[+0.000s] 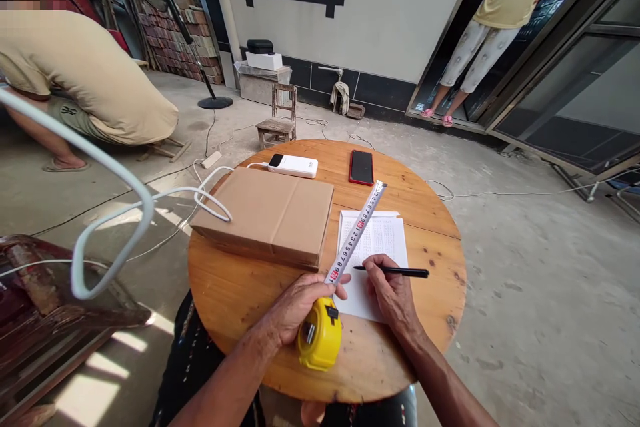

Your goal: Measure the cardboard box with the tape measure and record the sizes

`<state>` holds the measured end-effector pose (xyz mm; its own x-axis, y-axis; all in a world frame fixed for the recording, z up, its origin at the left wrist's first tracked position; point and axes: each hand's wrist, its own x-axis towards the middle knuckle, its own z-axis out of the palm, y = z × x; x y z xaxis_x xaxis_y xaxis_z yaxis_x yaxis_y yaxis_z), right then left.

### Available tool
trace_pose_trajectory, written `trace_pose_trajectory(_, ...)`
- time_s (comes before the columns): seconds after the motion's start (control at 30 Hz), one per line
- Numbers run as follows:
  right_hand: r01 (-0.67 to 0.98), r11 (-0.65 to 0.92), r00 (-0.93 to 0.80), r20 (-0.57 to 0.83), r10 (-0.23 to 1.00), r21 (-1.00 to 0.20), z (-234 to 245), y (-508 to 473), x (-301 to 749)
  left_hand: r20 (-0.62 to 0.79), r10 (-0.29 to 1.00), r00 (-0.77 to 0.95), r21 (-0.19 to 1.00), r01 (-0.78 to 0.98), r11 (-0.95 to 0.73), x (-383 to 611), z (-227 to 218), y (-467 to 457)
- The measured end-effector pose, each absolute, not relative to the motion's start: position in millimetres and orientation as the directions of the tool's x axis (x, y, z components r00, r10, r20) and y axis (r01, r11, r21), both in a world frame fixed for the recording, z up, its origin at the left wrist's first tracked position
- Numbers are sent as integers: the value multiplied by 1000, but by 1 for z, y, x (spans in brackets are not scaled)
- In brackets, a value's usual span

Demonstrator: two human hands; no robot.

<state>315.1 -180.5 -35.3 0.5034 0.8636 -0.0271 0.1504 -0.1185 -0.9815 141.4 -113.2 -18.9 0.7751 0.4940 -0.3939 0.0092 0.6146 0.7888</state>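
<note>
My left hand (303, 303) is closed on a yellow tape measure (323, 337), thumb and fingers pinching the blade near the case. The pulled-out blade (356, 232) slants up and to the right across white paper (383, 240) covered in rows of print. Between the fingers of my right hand (393, 290) is a black pen (407, 272), its tip pointing left over the paper near the blade. A closed cardboard box (270, 210) lies flat just left of the paper. Part of the sheet is hidden under the blade and my right hand.
The round wooden table (435, 293) also bears a white power bank (293, 165) and a red-edged phone (361, 167). A white cable (145, 213) loops over the box from the left. One person (85, 73) crouches at left; another (505, 27) stands in the doorway. A small chair (277, 123) stands beyond.
</note>
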Motion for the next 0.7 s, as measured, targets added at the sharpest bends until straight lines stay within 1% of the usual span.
trace_pose_trajectory(0.13, 171, -109, 522, -4, 853, -979, -36, -182, 314, -396, 501, 769, 792, 11, 610, 141, -20, -114)
trace_pose_trajectory(0.27, 258, -123, 525, 32, 851, -958, -38, -184, 312, -414, 499, 761, 776, 8, 631, 142, -21, -113)
trace_pose_trajectory(0.5, 433, -107, 480, 128, 868, -895, -41, -188, 309, -398, 512, 761, 806, 24, 591, 141, -20, -112)
trace_pose_trajectory(0.7, 495, -90, 462, 174, 870, -864, -46, -188, 310, -405, 496, 768, 793, 25, 609, 141, -20, -110)
